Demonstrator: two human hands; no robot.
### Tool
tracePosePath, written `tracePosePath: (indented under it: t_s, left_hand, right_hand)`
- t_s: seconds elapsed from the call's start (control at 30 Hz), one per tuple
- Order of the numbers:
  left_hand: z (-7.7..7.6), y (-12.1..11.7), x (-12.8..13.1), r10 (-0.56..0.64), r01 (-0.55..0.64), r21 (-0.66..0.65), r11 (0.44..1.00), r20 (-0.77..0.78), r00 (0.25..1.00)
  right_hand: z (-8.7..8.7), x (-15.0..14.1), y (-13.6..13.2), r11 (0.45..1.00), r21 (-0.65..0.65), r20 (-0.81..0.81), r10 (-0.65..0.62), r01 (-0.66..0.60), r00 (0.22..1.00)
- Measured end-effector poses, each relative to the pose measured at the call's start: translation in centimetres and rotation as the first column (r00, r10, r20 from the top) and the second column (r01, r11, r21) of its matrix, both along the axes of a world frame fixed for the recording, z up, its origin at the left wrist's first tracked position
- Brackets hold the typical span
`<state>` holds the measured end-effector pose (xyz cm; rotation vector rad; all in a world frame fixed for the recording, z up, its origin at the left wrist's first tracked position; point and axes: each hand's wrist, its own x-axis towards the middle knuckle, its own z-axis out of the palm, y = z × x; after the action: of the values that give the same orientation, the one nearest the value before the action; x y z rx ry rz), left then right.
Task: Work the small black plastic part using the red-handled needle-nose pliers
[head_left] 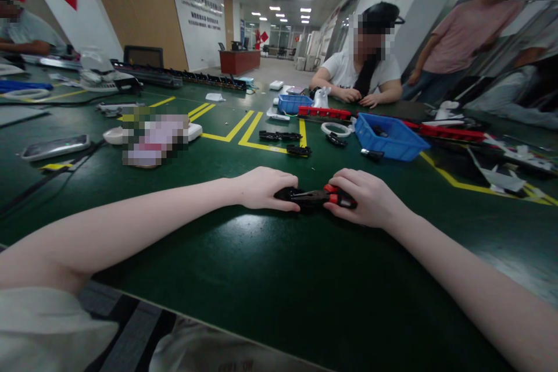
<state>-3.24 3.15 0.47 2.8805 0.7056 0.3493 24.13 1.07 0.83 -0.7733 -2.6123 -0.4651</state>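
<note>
My right hand [366, 196] is closed around the red-and-black handles of a pair of pliers [333, 193], whose dark jaws point left. Between the thumb and fingers of my left hand [267, 187] is a small black part [286, 193], right beside the plier jaws. Whether the jaws grip that part I cannot make out. Both hands are just above the green table [279, 261], close together in front of me. Beyond them lie black clip-like pieces [279, 136] and another similar dark piece [299, 151].
At the right stands a blue bin [390, 136] with dark pieces inside; a smaller blue bin [295, 103] is farther back. A white cable coil [335, 129] and a red strip [325, 112] lie nearby. A phone [56, 147] rests at the left. A person [355, 75] sits opposite.
</note>
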Motion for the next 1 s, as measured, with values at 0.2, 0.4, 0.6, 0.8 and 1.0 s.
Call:
tracePosePath:
  t_s: [0.2,0.4,0.6,0.8,1.0]
  left_hand:
    - [0.05,-0.03,0.03,0.015,-0.015,-0.008,1.000,-0.003,1.000]
    - [0.02,-0.24,0.17,0.052,-0.052,0.020,0.998,-0.007,0.999]
    - [0.03,-0.25,0.14,0.042,-0.042,0.023,0.999,-0.002,0.999]
    - [0.00,-0.07,0.05,0.022,-0.022,0.021,1.000,-0.017,1.000]
    - [-0.01,-0.04,0.11,0.005,-0.004,0.040,0.999,-0.025,1.000]
  right_hand:
    - [-0.04,0.02,0.04,1.000,-0.017,-0.020,-0.007,0.007,1.000]
    - [0.08,-0.02,-0.19,0.998,-0.062,-0.034,-0.031,0.029,0.999]
    - [-0.02,-0.03,-0.12,0.999,-0.048,-0.029,-0.021,0.020,0.999]
    - [0.00,0.15,0.05,0.999,-0.038,-0.015,-0.014,0.013,1.000]
    - [-0.24,0.38,0.43,0.999,-0.032,0.002,-0.002,0.002,1.000]
